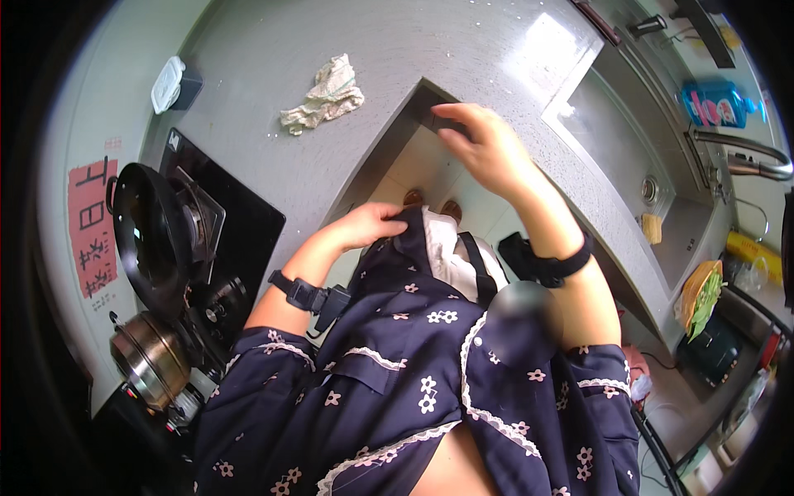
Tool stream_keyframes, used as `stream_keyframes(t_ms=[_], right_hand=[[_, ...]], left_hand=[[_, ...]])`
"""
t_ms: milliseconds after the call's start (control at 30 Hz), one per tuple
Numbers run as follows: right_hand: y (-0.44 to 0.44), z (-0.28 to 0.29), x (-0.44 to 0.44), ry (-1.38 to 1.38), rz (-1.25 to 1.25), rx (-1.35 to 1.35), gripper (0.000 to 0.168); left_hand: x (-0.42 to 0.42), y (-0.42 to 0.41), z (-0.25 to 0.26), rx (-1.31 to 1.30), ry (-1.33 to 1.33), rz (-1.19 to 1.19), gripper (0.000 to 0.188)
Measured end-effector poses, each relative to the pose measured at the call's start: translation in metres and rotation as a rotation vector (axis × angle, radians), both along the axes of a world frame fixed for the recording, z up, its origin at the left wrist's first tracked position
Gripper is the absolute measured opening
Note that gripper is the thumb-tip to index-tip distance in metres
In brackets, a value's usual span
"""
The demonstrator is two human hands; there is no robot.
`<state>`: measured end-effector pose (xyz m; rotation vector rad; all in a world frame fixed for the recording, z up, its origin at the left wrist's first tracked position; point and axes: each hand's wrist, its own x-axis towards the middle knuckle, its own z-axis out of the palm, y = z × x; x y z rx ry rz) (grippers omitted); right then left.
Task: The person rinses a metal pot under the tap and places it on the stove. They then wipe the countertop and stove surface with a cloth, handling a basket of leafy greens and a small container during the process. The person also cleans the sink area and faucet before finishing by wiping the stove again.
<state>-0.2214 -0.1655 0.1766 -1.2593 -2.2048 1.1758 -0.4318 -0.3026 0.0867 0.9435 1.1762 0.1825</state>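
My left hand (pixel 372 224) pinches the hem of a dark blue flower-print shirt (pixel 412 232) at my waist. White cloth (pixel 443 245) and a dark strap show beside that hem. My right hand (pixel 487 146) is raised near the inner corner of the grey countertop (pixel 384 37), its thumb and fingers apart, holding nothing. Each forearm wears a black strap with a device. A crumpled off-white cloth (pixel 325 96) lies on the countertop, beyond my left hand and touched by neither hand.
At left, a black wok (pixel 149 239) stands on a black cooktop (pixel 248 211), near a steel pot (pixel 149 359) and a white-lidded container (pixel 167 85). At right are a sink (pixel 620 136), a curved faucet (pixel 744 146), a sponge (pixel 651 229), a blue bottle (pixel 713 104) and a basket of greens (pixel 701 301).
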Motion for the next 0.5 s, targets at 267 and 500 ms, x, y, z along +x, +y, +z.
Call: stream_keyframes(t_ms=[267, 500], right_hand=[[-0.014, -0.023, -0.071, 0.366, -0.058, -0.504, 0.030], [-0.024, -0.017, -0.074, 0.432, -0.049, -0.544, 0.029]], left_hand=[[0.048, -0.017, 0.081, -0.078, -0.479, 0.641, 0.020], [0.066, -0.048, 0.084, 0.553, -0.205, 0.432, 0.027]])
